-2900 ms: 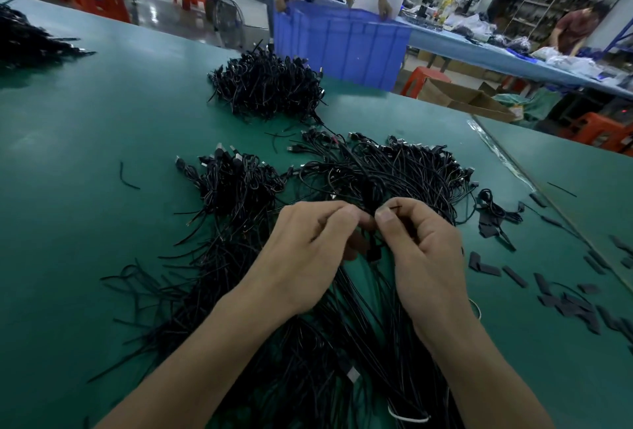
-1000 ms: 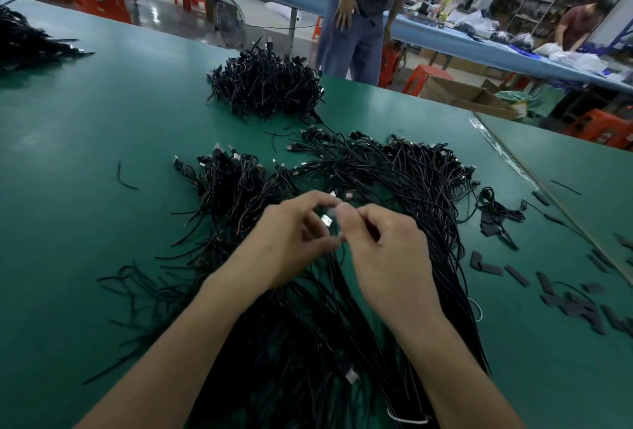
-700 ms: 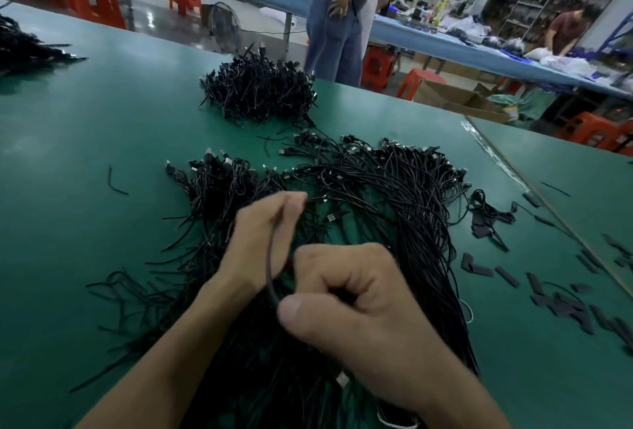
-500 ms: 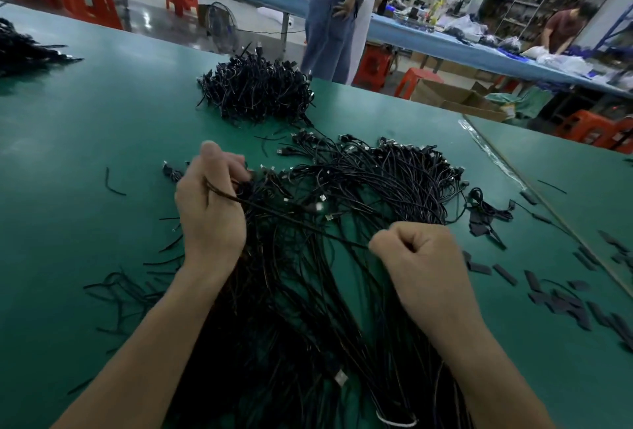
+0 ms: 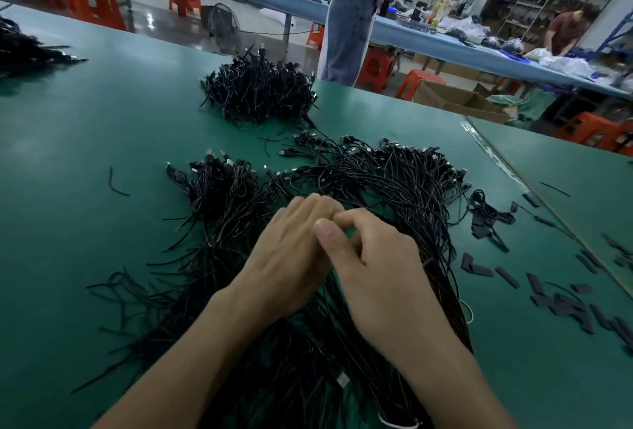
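Left hand (image 5: 291,257) and right hand (image 5: 380,278) are touching mid-frame over cables (image 5: 394,189), likely singling one out. I cannot tell whether either is gripping.

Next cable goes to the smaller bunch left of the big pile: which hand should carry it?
Probably left: the left hand lies beside the smaller bunch, while the right hand sits over the big pile, on the far side.

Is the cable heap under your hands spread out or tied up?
Spread out: the cables fan loosely across the green table, plugs at the far end.
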`<state>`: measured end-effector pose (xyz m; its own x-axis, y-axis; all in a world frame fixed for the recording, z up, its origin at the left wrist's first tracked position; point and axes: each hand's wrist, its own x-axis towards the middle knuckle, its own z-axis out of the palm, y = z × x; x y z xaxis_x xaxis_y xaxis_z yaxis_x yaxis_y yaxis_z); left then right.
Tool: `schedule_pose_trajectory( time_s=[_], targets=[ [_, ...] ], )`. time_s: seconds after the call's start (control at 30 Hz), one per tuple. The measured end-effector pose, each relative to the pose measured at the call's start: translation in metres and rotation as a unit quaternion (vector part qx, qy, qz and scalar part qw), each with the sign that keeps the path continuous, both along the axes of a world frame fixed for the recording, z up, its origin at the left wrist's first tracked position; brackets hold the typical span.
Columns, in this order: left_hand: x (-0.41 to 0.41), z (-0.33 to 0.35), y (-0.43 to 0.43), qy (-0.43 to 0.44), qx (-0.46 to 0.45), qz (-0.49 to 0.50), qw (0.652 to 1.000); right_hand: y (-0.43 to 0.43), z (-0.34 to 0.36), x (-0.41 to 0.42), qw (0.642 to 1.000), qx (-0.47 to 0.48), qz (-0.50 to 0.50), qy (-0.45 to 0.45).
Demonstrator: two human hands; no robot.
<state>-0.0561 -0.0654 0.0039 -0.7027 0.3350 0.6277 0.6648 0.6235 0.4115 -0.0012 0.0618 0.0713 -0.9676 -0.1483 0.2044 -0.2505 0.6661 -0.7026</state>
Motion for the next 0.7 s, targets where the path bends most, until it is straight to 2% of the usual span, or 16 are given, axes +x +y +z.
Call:
schedule_pose_trajectory(
  time_s=[0.1, 0.2, 0.27, 0.37, 0.43, 0.5, 0.6, 0.7],
  targets=[
    [-0.001, 0.001, -0.006, -0.053, 0.117, -0.003, 0.992, 0.006, 0.004, -0.003, 0.997, -0.025, -0.022, 0.068],
    [-0.005, 0.01, -0.014, -0.124, 0.303, 0.062, 0.943, 0.022, 0.007, -0.006, 0.989, -0.075, -0.075, 0.105],
    [-0.007, 0.015, -0.02, -0.083, 0.364, 0.117, 0.92, 0.034, 0.006, -0.011, 0.984, -0.067, -0.115, 0.119],
    [-0.002, 0.023, -0.029, -0.003, 0.32, 0.13, 0.938, 0.046, 0.004, -0.016, 0.984, 0.043, -0.141, 0.103],
    [0.001, 0.024, -0.033, -0.046, 0.247, 0.118, 0.961, 0.047, 0.003, -0.015, 0.975, 0.161, -0.133, 0.071],
    [0.003, 0.024, -0.031, -0.143, 0.157, 0.115, 0.97, 0.043, 0.001, -0.012, 0.971, 0.212, -0.106, 0.021],
    [0.005, 0.019, -0.026, -0.203, 0.054, 0.126, 0.97, 0.032, -0.006, -0.007, 0.986, 0.16, -0.041, -0.026],
    [0.008, 0.016, -0.023, -0.221, 0.022, 0.045, 0.974, 0.019, -0.011, -0.003, 0.998, 0.059, -0.01, 0.005]
  ],
)
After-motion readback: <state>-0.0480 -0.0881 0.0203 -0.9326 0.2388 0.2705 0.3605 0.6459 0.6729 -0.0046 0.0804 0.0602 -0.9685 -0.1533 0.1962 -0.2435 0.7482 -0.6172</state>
